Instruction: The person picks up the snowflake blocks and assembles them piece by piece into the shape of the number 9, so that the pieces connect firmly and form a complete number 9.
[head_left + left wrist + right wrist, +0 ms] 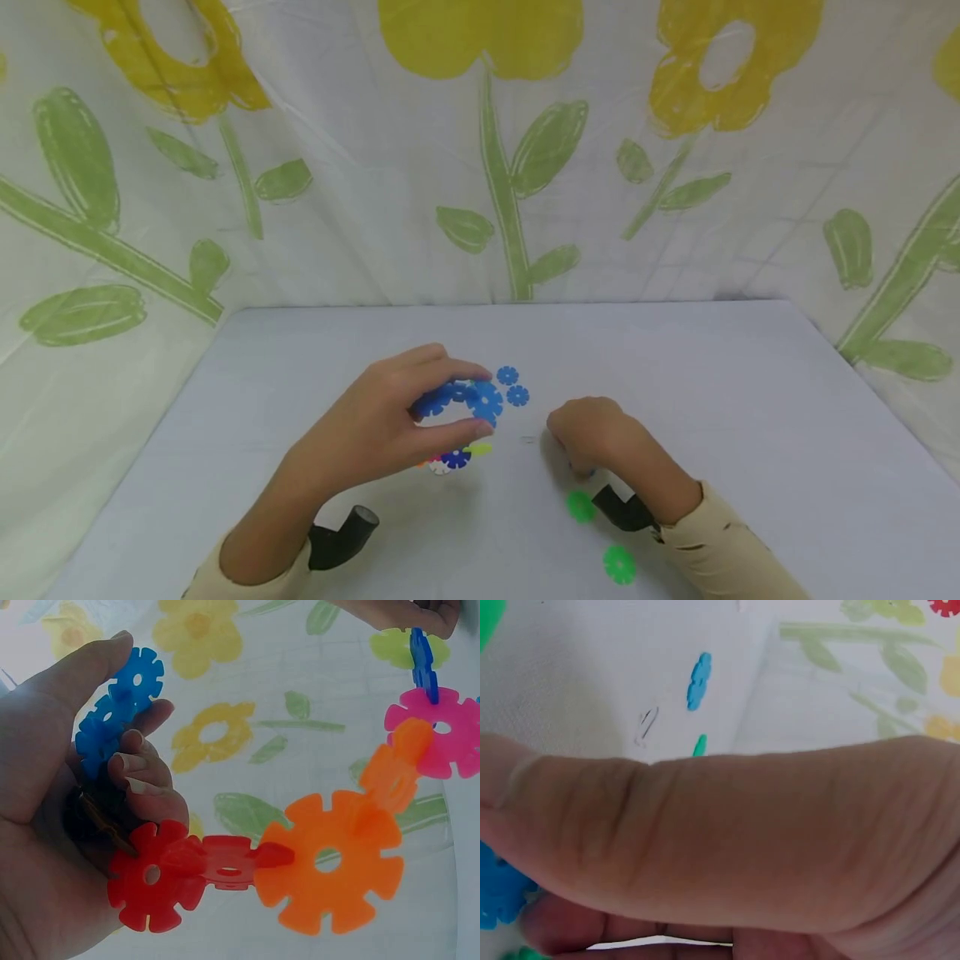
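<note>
My left hand (375,417) holds a chain of slotted plastic snowflake discs, with thumb and fingers round its blue discs (137,680). From there the chain runs through a red disc (129,881) and an orange disc (300,900) to a pink disc (465,750), a dark blue disc (422,667) and a yellow-green disc (386,649). On the right, my right hand (600,433) is low at the table, fingers curled down. A blue disc (501,889) shows between its thumb and finger, mostly hidden in the head view.
Two loose blue discs (517,396) lie beyond the left hand. Nearer me are two green discs, one beside the right wrist (580,506), another closer (619,565). A small clear piece (528,439) lies between the hands. A flowered curtain (360,208) hangs behind the white table (645,342).
</note>
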`<state>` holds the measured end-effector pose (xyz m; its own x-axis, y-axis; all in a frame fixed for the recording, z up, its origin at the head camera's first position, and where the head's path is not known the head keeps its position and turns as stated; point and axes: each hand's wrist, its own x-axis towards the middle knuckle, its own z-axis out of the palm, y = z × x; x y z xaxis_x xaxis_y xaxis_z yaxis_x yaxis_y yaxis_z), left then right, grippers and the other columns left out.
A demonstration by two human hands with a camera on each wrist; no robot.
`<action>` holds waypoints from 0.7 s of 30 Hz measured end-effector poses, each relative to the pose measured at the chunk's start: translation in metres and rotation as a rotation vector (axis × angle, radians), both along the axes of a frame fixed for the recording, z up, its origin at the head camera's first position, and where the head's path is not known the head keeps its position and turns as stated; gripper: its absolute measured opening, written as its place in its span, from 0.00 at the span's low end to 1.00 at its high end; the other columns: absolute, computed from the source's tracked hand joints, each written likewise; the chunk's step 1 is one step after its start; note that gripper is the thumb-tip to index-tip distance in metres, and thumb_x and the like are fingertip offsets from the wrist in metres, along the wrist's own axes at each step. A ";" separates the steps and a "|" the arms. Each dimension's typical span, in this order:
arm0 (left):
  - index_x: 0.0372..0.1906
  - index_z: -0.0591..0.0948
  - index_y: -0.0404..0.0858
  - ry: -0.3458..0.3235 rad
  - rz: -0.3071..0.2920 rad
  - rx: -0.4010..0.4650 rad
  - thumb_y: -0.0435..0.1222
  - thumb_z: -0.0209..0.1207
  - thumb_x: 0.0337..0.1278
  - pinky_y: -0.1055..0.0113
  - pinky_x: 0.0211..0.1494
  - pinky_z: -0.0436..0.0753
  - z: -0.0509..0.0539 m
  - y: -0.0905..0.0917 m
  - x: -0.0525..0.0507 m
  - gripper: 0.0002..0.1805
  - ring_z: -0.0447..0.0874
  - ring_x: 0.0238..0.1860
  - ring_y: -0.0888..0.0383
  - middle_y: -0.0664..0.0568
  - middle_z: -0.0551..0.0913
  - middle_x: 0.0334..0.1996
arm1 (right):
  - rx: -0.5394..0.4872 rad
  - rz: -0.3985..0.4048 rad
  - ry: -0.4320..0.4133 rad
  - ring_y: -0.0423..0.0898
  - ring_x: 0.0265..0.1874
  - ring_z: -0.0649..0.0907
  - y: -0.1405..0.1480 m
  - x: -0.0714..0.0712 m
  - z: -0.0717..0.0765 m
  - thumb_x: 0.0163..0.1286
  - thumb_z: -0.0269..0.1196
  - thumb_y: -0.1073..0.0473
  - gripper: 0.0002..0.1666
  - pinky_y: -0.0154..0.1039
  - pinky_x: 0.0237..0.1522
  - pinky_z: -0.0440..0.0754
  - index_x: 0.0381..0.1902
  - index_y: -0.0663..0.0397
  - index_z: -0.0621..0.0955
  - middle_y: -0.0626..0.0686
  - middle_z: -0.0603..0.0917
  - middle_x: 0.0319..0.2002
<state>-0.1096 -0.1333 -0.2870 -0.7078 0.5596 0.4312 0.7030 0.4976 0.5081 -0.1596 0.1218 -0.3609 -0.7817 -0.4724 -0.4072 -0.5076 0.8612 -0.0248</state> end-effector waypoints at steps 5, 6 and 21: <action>0.55 0.84 0.50 0.023 -0.012 0.021 0.46 0.72 0.56 0.73 0.26 0.75 -0.002 0.000 0.000 0.21 0.72 0.29 0.65 0.65 0.74 0.33 | -0.009 -0.020 -0.020 0.47 0.24 0.71 0.001 -0.001 0.001 0.49 0.77 0.69 0.16 0.42 0.29 0.72 0.26 0.56 0.78 0.49 0.75 0.22; 0.55 0.84 0.50 0.026 -0.013 0.024 0.45 0.72 0.55 0.73 0.26 0.75 -0.002 0.000 0.000 0.21 0.72 0.29 0.65 0.65 0.73 0.33 | -0.010 -0.023 -0.023 0.47 0.24 0.71 0.001 -0.002 0.002 0.49 0.77 0.69 0.16 0.42 0.29 0.72 0.27 0.57 0.79 0.49 0.75 0.22; 0.55 0.84 0.50 -0.003 0.005 0.027 0.45 0.72 0.55 0.71 0.29 0.80 -0.001 0.002 0.001 0.22 0.75 0.34 0.65 0.65 0.76 0.35 | -0.170 0.005 -0.044 0.45 0.25 0.74 0.006 -0.005 0.007 0.58 0.66 0.76 0.14 0.40 0.28 0.77 0.28 0.54 0.76 0.49 0.75 0.24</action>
